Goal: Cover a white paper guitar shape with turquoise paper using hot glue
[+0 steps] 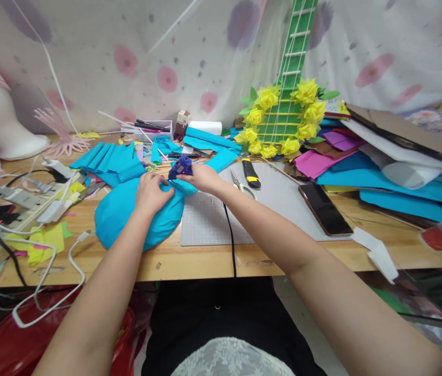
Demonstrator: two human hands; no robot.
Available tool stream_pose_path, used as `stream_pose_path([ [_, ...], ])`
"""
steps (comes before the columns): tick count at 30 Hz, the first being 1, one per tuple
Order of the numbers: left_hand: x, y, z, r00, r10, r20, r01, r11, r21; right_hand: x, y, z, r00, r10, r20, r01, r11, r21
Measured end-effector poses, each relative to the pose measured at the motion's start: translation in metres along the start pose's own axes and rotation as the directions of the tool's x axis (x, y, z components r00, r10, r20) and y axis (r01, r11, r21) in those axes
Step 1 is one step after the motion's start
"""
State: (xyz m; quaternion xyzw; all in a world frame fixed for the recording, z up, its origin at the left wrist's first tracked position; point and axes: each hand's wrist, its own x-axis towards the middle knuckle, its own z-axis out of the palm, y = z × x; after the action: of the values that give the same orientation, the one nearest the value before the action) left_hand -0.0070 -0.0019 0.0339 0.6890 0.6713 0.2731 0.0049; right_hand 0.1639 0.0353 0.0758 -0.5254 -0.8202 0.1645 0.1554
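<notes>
A round form covered in blue crepe paper (pixel 127 214) lies on the wooden table in front of me. My left hand (pixel 152 193) rests on its upper right part, fingers bent and closed on the paper near the edge. In my right hand (pixel 201 178) is a small dark blue hot glue gun (pixel 180 167), its nozzle down by the blue paper and close to my left fingertips. A black cord (pixel 229 230) hangs from under my right wrist over the table's front edge. Ruffled blue crepe paper (pixel 111 162) lies just behind the round form.
A grey cutting mat (pixel 213 224) carries scissors (pixel 242 184), a black-yellow utility knife (pixel 251 174) and a phone (pixel 324 209). Behind stands a green guitar shape (pixel 293 68) with yellow paper flowers. Stacked coloured sheets (pixel 393 177) fill the right; a power strip (pixel 17 214) with cables, the left.
</notes>
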Motion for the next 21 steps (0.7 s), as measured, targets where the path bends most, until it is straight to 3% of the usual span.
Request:
stream_pose_path([
  [8,0.0,-0.002,0.001,1.0,0.014,0.0,-0.014,1.0,0.022,0.008,0.001,0.004,0.999,0.044,-0.008,-0.043,0.997,0.067],
  [13,0.0,-0.006,0.004,0.999,0.029,-0.013,-0.029,0.999,0.02,0.002,0.01,-0.006,0.992,0.127,-0.015,-0.112,0.92,0.375],
  [18,0.0,-0.005,0.003,1.0,0.026,-0.009,-0.026,0.999,0.034,-0.02,0.055,-0.025,0.966,0.214,-0.144,-0.103,0.833,0.544],
  [21,-0.001,-0.002,0.001,1.0,0.013,-0.007,-0.012,0.998,0.057,-0.041,0.101,-0.033,0.886,0.302,-0.351,-0.117,0.88,0.46],
])
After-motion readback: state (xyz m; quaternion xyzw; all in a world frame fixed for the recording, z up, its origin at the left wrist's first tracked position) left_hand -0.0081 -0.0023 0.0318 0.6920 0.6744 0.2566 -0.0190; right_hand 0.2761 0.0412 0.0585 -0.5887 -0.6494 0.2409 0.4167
